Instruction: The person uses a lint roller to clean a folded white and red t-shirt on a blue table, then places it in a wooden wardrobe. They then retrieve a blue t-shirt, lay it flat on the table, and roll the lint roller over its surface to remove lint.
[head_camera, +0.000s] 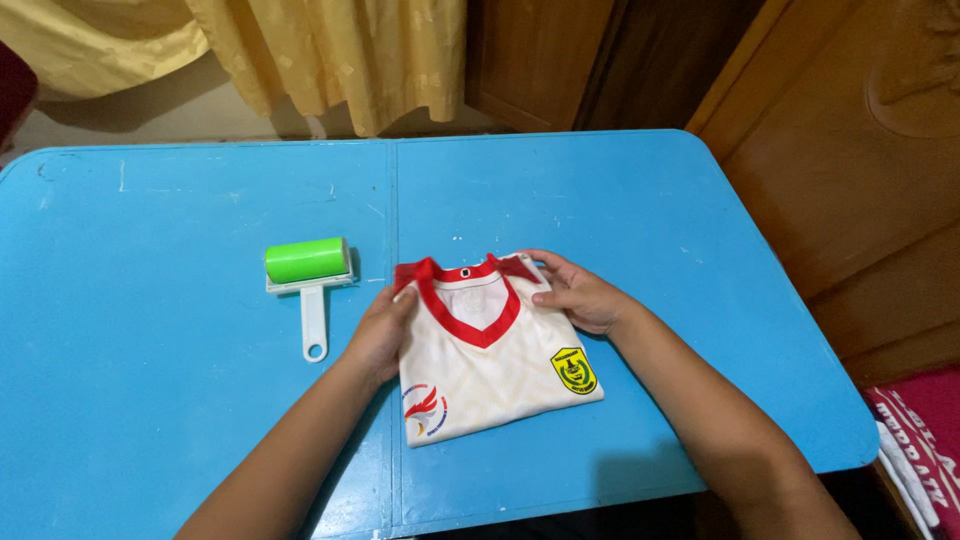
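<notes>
– both hands are gripping what, exactly?
– left hand (380, 335) is pinching the left edge of the folded shirt (490, 350); right hand (580, 295) is clasping its right shoulder by the red collar.
– and where is the shirt lying?
– flat on the blue table (180, 420), just right of the green lint roller (310, 285).
</notes>
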